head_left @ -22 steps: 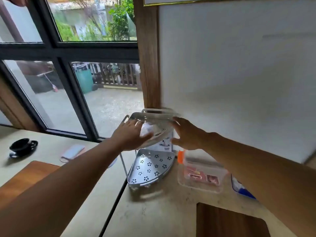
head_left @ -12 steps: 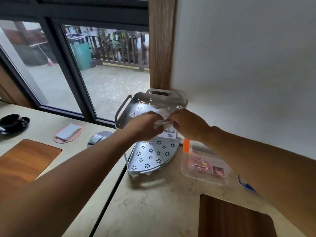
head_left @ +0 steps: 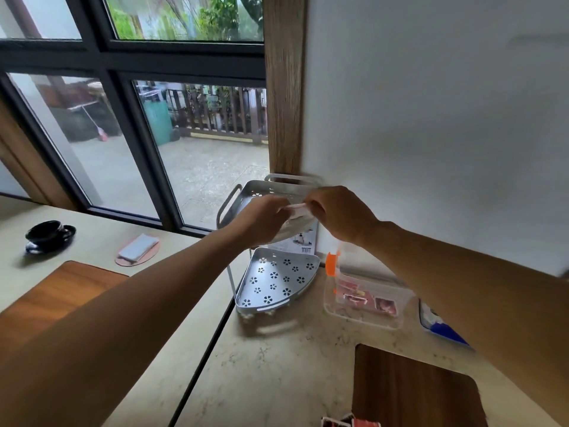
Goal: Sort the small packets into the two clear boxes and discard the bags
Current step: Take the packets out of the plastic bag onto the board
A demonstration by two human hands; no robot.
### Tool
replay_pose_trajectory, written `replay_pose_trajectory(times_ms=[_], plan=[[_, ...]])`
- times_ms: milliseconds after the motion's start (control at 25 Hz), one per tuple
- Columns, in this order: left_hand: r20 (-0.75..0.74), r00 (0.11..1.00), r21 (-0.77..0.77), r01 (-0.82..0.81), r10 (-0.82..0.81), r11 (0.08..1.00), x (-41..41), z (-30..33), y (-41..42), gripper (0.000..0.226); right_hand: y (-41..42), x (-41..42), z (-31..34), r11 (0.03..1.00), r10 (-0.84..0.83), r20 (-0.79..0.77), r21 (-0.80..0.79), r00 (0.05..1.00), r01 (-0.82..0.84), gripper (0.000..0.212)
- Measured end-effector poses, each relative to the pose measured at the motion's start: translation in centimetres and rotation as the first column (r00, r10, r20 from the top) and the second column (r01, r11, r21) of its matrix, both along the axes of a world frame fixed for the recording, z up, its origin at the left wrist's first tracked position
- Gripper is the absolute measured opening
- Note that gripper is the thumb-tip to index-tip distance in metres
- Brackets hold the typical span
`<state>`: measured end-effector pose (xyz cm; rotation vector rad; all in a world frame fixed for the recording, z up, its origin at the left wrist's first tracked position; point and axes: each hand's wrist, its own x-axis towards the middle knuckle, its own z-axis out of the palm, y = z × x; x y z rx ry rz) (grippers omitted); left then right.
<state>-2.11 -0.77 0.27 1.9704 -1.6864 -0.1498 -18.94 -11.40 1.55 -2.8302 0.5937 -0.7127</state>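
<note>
Pale bench point(head_left: 277, 365) under both arms, white two-tier rack point(head_left: 274, 282) beneath the hands, clear box point(head_left: 363, 298) of red packets below the right hand point(head_left: 338, 215), left hand point(head_left: 261, 221) and right hand both pinched on a small white bag point(head_left: 297, 211) over the rack's top tier, print too blurred to read
</note>
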Motion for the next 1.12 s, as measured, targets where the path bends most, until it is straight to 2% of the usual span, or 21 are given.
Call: replay_pose_trajectory(times_ms=[160, 280, 440, 600, 760, 880, 1120], plan=[[-0.230, 0.973, -0.063, -0.031, 0.016, 0.998, -3.1, 2.9, 2.6, 0.024, 2.6, -4.0, 3.5, 0.995, 0.001, 0.084, 0.102, 0.996, -0.010, 0.015], [-0.474, 0.880, -0.041, -0.048, 0.023, 0.998, -7.0, 4.2, 5.1, 0.022, 4.9, -7.8, 4.8, 0.977, -0.039, 0.139, 0.211, 0.989, 0.009, 0.015], [-0.637, 0.771, 0.005, 0.011, -0.005, 1.000, -13.3, 3.4, 9.0, 0.017, 8.7, -14.8, 4.2, 0.935, -0.087, 0.098, 0.351, 0.991, 0.047, 0.012], [-0.641, 0.766, 0.120, 0.044, 0.044, 0.992, -18.9, -0.7, 12.2, 0.021, 12.3, -21.3, 0.5, 0.900, -0.136, 0.030, 0.421, 0.990, 0.111, 0.016], [-0.681, 0.730, 0.241, 0.146, 0.060, 0.960, -24.0, -5.8, 15.6, 0.025, 16.1, -27.1, -6.1, 0.845, -0.173, -0.029, 0.509, 0.984, 0.164, 0.016], [-0.703, 0.699, 0.334, 0.160, 0.133, 0.929, -27.2, -9.5, 17.9, 0.026, 19.4, -30.0, -10.8, 0.794, -0.225, -0.106, 0.556, 0.969, 0.246, 0.019], [-0.705, 0.666, 0.453, 0.161, 0.242, 0.877, -33.8, -17.4, 23.2, 0.026, 26.8, -35.5, -18.3, 0.642, -0.325, -0.060, 0.718, 0.944, 0.267, 0.022]])
